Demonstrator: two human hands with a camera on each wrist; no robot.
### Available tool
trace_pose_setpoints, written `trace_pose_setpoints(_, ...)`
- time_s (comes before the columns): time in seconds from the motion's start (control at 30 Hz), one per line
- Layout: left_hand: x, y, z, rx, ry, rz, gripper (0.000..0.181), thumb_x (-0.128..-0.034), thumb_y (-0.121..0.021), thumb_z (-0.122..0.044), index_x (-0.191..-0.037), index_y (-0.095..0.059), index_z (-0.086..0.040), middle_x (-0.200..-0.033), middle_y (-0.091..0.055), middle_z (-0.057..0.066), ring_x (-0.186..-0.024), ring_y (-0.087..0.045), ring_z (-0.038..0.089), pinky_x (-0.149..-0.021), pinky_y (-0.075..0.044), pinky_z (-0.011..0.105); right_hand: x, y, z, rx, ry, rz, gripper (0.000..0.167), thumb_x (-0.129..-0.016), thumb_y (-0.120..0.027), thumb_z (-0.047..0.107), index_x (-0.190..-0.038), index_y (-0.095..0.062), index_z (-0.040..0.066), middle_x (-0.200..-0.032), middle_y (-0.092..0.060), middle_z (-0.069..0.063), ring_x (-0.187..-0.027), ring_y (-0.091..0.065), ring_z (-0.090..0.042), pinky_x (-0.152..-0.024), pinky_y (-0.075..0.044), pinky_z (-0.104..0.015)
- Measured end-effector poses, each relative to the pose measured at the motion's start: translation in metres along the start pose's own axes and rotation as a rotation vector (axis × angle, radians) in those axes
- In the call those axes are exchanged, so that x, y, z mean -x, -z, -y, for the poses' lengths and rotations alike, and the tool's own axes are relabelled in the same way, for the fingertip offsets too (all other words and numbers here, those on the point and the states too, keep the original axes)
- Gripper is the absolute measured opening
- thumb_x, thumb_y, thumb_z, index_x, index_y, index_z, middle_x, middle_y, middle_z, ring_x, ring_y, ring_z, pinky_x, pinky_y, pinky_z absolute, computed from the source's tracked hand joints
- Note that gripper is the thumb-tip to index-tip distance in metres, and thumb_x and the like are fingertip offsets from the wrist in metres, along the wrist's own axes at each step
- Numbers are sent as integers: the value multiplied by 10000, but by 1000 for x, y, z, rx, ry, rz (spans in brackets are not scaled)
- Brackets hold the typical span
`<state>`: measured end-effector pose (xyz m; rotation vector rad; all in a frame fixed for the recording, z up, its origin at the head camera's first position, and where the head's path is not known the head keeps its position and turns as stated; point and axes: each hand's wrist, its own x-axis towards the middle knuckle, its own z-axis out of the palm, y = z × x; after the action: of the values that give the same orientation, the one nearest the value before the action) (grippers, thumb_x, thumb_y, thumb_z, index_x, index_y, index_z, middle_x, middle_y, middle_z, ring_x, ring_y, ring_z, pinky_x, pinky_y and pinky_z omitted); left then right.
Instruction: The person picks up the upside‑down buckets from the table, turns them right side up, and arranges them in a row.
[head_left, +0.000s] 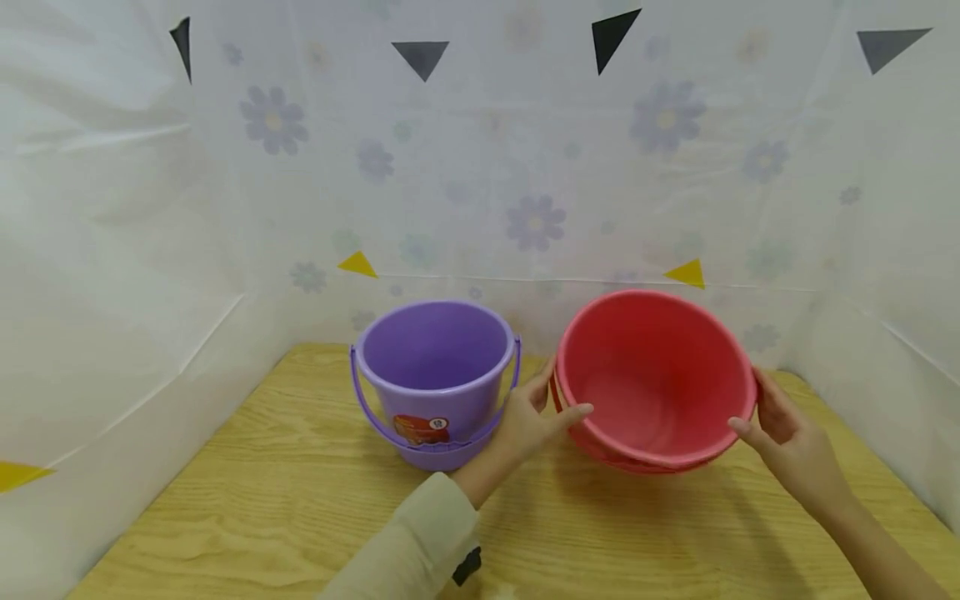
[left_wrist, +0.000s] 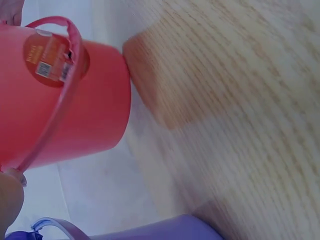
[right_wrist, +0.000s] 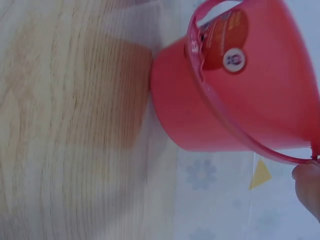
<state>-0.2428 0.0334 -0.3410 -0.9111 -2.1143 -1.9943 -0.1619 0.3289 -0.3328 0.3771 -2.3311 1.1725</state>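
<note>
A red bucket [head_left: 652,379] is at the right, tilted so that its wide mouth faces the head camera. My left hand [head_left: 528,421] grips its left side, thumb at the rim and fingers behind. On the opposite side my right hand [head_left: 798,450] holds the rim the same way. The bucket's curved handle [right_wrist: 225,117] hangs across its labelled side in the right wrist view. Whether its base touches the table I cannot tell. Just left of my left hand, a purple bucket [head_left: 442,408] stands upright with its handle down, partly behind that hand.
Both buckets are over a wood-grain table [head_left: 247,492]. A pale flowered sheet [head_left: 465,167] hangs behind it, and white sheeting [head_left: 112,250] closes off the left side. Dark and yellow triangles mark the sheets. A small black object [head_left: 467,567] shows beside my left sleeve.
</note>
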Motion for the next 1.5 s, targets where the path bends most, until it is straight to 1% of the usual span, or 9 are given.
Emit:
trace_pose_setpoints(0.13,1,0,-5,-49,59,36,1000,-693,-728,-553,-1454,-266,-98,-1526,-228,54,-1393,-261,164,-1057,-366,300,1,3,-4,-13,-9,-15,691,-893,-549,-24,-1480,-196,69,-1345,-334,319,-1086,-404,264,-763,-412,28)
trace_pose_setpoints(0.3,1,-7,-9,-98,91,61,972,-707,-781,-412,-1467,-237,-142,-1537,-190,11,-1407,-216,131,-1056,-369,293,3,5,-10,-6,7,7,726,-863,-574,-62,-1463,-170,-13,-1428,-276,268,-1127,-362,265,-807,-380,41)
trace_pose_setpoints(0.47,0,-15,-9,-108,64,23,922,-721,-801,-255,-1455,-263,-111,-1527,-209,97,-1393,-262,202,-1034,-393,292,2,7,-14,23,8,47,813,-812,-634,-77,-1448,-129,-64,-1507,-164,183,-1160,-290,276,-846,-319,64)
trace_pose_setpoints(0.67,-1,-23,-6,-89,82,-20,908,-706,-813,-226,-1432,-291,-66,-1507,-226,140,-1384,-263,218,-1029,-388,295,-3,14,-16,77,-24,77,859,-819,-656,-24,-1459,-82,-13,-1469,-109,233,-1146,-245,299,-836,-295,79)
trace_pose_setpoints(0.8,-3,-29,-5,-95,71,-52,894,-715,-807,-208,-1417,-291,-5,-1494,-241,170,-1397,-236,243,-1039,-377,313,-9,19,-17,88,-10,77,834,-823,-657,-11,-1454,-113,-32,-1427,-145,274,-1152,-241,296,-837,-296,77)
trace_pose_setpoints(0.93,-5,-36,-5,-131,75,-78,891,-727,-797,-232,-1412,-289,25,-1489,-253,179,-1396,-244,258,-1044,-374,308,-13,24,-21,85,-6,88,796,-831,-650,-7,-1440,-141,-65,-1396,-179,300,-1144,-250,302,-831,-307,75)
trace_pose_setpoints(1.1,-9,-44,-7,-155,94,-104,893,-727,-795,-282,-1415,-304,4,-1488,-282,149,-1401,-245,245,-1050,-374,305,-18,34,-26,137,-74,124,798,-859,-644,70,-1451,-118,-33,-1347,-167,351,-1032,-259,352,-764,-340,76)
trace_pose_setpoints(1.27,-15,-50,-7,-164,104,-127,893,-727,-792,-310,-1420,-311,-16,-1495,-279,135,-1403,-242,227,-1055,-371,312,-24,42,-31,138,-115,173,774,-887,-612,93,-1453,-99,-31,-1394,-116,308,-983,-268,366,-719,-383,54)
trace_pose_setpoints(1.5,-20,-60,-7,-194,119,-120,926,-717,-797,-332,-1428,-295,-18,-1506,-251,125,-1409,-223,228,-1066,-358,315,-26,51,-39,140,-88,201,745,-893,-593,70,-1442,-108,-62,-1357,-134,365,-1034,-227,341,-753,-350,69)
